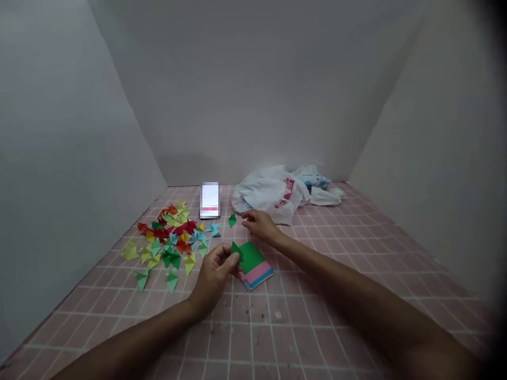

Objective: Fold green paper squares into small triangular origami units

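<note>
Between the thumb and fingers of my left hand [215, 272] is a small folded green paper [236, 249], its pointed tip upward. Below and beside it lies a stack of square paper sheets [253, 257], green on top with pink and blue edges showing. My right hand [260, 226] is beyond the stack, fingers slightly curled and apart, holding nothing. Just left of its fingertips, without contact, a second folded green paper [232, 220] rests on the tiled surface. Many folded paper pieces [171, 257] in red, orange, yellow, green and light blue are spread to the left.
A phone with a lit, blurred screen [209, 200] stands behind the folded pieces. White plastic bags [269, 192] lie against the back wall. Pale walls [79, 158] enclose the pink tiled surface [317, 316] at left, back and right. Small specks lie in front.
</note>
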A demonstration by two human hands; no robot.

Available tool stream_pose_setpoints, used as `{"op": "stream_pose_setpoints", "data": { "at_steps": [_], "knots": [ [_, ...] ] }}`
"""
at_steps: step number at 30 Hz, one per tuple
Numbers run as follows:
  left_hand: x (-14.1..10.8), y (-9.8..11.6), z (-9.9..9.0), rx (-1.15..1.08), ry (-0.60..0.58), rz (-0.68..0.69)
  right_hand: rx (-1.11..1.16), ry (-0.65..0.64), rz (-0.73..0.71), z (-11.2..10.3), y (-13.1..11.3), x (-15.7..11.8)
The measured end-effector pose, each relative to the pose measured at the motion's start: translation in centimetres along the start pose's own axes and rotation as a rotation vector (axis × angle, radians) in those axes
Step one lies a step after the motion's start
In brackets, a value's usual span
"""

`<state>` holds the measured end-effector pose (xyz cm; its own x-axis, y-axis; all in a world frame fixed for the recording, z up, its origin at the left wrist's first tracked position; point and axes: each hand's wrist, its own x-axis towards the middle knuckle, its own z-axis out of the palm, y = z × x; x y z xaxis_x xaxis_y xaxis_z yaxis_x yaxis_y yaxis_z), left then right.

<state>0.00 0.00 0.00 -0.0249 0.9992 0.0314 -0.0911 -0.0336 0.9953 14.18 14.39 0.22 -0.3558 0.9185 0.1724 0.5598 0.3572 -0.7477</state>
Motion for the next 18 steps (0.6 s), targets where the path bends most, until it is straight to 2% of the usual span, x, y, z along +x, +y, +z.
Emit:
{"op": "stream_pose_setpoints", "data": {
  "at_steps": [2, 5, 8, 12, 18],
  "knots": [
    [0.0, -1.7, -0.3, 0.025, 0.065, 0.027, -0.036, -0.005, 0.036, 1.8, 0.8, 1.9],
    [0.3, -2.8, -0.6, 0.016, 0.010, 0.003, -0.089, 0.006, 0.062, 3.3, 1.4, 3.9],
    [0.5, -3.1, -0.6, 0.001, -0.028, -0.020, -0.145, -0.010, 0.081, 3.9, 1.6, 5.1],
    [0.5, -3.0, -0.5, -0.012, -0.019, -0.048, -0.227, -0.039, 0.069, 4.3, 1.6, 5.2],
    [0.5, -2.7, -0.4, 0.016, -0.049, -0.060, -0.366, -0.064, 0.013, 4.7, 1.4, 3.6]
  ]
}}
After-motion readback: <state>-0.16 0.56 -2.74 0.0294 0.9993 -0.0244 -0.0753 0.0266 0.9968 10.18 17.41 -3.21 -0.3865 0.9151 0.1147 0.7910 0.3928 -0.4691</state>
